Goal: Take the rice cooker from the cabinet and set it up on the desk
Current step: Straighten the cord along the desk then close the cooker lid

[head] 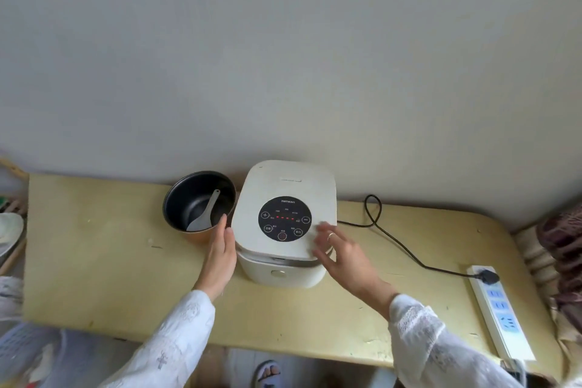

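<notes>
The desk (110, 261) has a pale yellow top with rounded corners, and its back edge is against the wall. Near the middle of the back edge stands a white rice cooker (285, 224); its lid is a little raised at the front. Just beside it, on its left, stands a dark inner pot (199, 205) with a white rice spoon (203, 214) inside. A black cord (396, 242) lies on the top from the cooker to the right, with one loop near the back edge. It ends in a plug in a white power strip (500, 315), which lies along the right edge toward the front right corner.
</notes>
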The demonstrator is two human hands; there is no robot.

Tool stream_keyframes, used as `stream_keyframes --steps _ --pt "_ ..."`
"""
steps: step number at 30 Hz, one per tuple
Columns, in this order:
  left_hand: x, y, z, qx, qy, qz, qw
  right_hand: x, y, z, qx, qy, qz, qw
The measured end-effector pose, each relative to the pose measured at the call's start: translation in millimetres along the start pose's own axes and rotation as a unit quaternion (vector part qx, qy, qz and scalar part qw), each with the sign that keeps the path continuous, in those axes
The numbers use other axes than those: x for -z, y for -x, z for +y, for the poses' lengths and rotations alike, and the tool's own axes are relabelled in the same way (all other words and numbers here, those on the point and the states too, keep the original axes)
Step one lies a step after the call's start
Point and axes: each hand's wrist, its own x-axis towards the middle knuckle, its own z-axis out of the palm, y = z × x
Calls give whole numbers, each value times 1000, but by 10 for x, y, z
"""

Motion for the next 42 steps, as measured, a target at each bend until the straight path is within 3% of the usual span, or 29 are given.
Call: stream_keyframes --steps 3,5,9,12,20,27,30,34,37,40,42 --pt "-26 8 -29 -10 0 -22 1000 -60 -28 63 -14 7 -7 1000" --pt "-29 -1 -25 -6 -7 -37 999 -48 -104 55 -68 26 -37 997" --pt "-32 -34 -155 78 -16 -52 995 -31 -223 120 -188 -2 -100 977" --pt "-61 -35 -172 121 18 -52 991 -48 -227 130 -191 -2 -108 976" --pt "-114 -37 -177 114 36 -47 992 -56 -194 186 -198 37 -113 973" --pt "-226 -50 -43 -6 -55 106 993 20 -51 511 -194 -19 -82 977" --pt "-464 -150 277 -115 -146 143 972 120 -99 834 -214 11 -49 976" --pt "-1024 -289 600 -287 -243 85 923 269 -287 1299 -252 51 -40 965" --pt "-1574 -354 746 -369 -273 19 888 329 -425 1632 -305 62 -58 949" --pt "-2248 -534 749 -382 -289 -42 877 269 -584 2065 -335 68 -71 937" --pt "-2644 -663 730 -338 -310 -87 885 216 -662 2289 -326 71 -68 940"
